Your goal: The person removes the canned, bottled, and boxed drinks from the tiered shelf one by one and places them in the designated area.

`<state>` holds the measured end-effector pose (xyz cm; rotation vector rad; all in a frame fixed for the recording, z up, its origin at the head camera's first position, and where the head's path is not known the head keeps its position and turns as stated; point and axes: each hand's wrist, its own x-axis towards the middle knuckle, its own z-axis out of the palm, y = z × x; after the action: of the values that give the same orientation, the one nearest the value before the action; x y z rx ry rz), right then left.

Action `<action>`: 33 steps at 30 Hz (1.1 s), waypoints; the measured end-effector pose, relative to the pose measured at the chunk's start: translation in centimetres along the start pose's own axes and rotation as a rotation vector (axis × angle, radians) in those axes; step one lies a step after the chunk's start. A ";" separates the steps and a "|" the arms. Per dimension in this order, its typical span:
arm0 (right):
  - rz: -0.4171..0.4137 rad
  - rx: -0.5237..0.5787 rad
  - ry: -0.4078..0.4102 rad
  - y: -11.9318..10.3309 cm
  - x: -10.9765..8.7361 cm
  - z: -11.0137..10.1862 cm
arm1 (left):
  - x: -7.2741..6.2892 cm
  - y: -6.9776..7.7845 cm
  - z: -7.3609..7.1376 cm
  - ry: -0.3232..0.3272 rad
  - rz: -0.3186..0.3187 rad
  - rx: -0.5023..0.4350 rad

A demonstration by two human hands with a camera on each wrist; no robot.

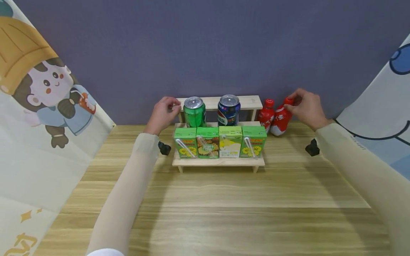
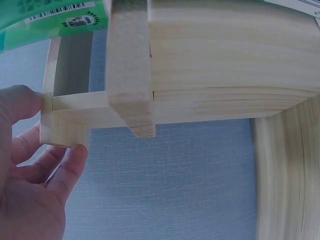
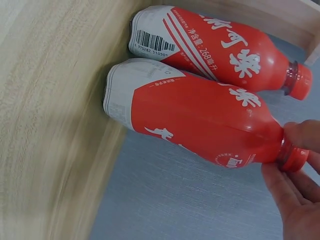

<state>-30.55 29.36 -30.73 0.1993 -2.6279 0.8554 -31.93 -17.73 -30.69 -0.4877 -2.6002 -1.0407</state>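
A small stepped wooden rack [image 1: 218, 162] stands against the back wall. At its upper left corner my left hand [image 1: 161, 114] grips the end of the top board, thumb on one side and fingers on the other in the left wrist view. My right hand [image 1: 308, 109] pinches a red plastic drink bottle [image 3: 195, 120] by its neck, just under the cap. This bottle leans, its cap tipped to the right in the head view. A second red bottle [image 3: 225, 47] stands beside it, close to the rack's right end.
A green can [image 1: 194, 115] and a dark blue Pepsi can [image 1: 229, 115] stand on the middle step. Several green drink cartons [image 1: 185, 145] line the lowest step. The wooden table [image 1: 205, 213] stretches forward, with printed panels [image 1: 64, 106] on both sides.
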 end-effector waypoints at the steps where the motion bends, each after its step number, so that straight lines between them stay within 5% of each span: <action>1: 0.004 0.001 -0.003 0.0 0.0 0.0 | 0.0 0.0 0.0 0.000 0.000 0.000; 22: 0.076 0.036 -0.108 0.0 -0.3 -0.2 | 0.0 0.0 0.1 0.015 0.013 0.001; 33: -0.047 0.061 -0.001 -2.7 -0.3 -1.4 | 0.0 -0.2 0.1 0.010 0.008 0.011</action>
<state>-29.24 28.02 -28.33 0.2763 -2.5895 0.9212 -32.05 -17.77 -30.85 -0.4894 -2.5919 -1.0231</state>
